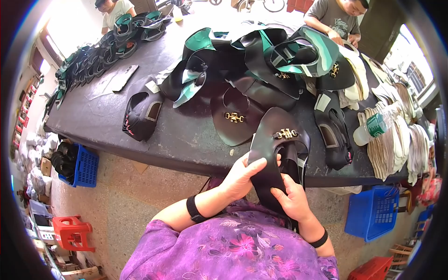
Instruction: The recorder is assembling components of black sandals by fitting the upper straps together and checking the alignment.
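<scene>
My left hand (241, 175) grips a black shoe upper (269, 128) by its left side, thumb on the outer face. On the other side, my right hand (295, 199) pinches the lower part of the same upper, close to its curved opening. A gold buckle ornament (285, 134) sits on the toe part, which points away from me over the table's front edge. Just beyond it, a similar upper with a gold ornament (234, 117) lies on the table. A heap of more black uppers with teal linings (303, 51) spreads behind that.
On the dark table (186, 135) lie folded black bundles to the left (142, 116) and right (333, 133). A plastic bottle (377, 123) rests on stacked pale linings (389, 151). Blue baskets (86, 165) and a red stool (73, 232) stand on the floor. Two people work across the table.
</scene>
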`<state>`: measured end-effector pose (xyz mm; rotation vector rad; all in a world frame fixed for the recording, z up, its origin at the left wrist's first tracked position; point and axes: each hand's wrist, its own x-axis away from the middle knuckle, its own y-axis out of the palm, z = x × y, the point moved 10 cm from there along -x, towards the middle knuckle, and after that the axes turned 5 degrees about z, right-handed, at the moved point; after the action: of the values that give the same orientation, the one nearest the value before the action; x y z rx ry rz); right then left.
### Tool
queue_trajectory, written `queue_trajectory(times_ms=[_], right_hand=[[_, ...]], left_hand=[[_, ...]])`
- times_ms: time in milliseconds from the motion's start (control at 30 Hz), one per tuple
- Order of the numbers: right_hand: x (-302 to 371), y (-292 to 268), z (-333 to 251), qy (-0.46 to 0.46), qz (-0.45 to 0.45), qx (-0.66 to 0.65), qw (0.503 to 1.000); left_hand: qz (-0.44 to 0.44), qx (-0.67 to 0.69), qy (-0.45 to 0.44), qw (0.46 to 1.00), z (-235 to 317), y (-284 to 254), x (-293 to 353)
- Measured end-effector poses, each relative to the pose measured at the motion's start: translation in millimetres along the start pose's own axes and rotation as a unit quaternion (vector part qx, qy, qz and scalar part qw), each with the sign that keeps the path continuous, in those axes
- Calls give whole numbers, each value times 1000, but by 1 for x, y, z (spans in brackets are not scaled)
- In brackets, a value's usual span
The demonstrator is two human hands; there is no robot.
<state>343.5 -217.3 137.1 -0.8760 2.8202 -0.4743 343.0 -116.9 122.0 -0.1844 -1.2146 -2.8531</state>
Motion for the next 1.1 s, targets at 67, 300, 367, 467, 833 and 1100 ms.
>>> queue_trajectory(times_ms=[67, 300, 367, 467, 833, 1100], right_hand=[[0, -1, -1, 0, -2, 12, 1000], [1, 1, -4, -13, -18, 17, 1000], [1, 3, -4, -11, -22, 25, 999], [-1, 2, -10, -47, 2, 44, 998], [-4, 12, -6, -11, -52, 111, 992], [13, -74, -47, -131, 48, -91, 986]], left_hand=[[13, -9, -5, 1000, -1, -2, -2], [39, -32, 48, 998, 3, -6, -6], [48, -37, 56, 997, 5, -7, -7], [59, -37, 61, 996, 5, -10, -9], [14, -30, 35, 999, 14, -2, -18], [-109, -82, 34, 990, 52, 21, -27]])
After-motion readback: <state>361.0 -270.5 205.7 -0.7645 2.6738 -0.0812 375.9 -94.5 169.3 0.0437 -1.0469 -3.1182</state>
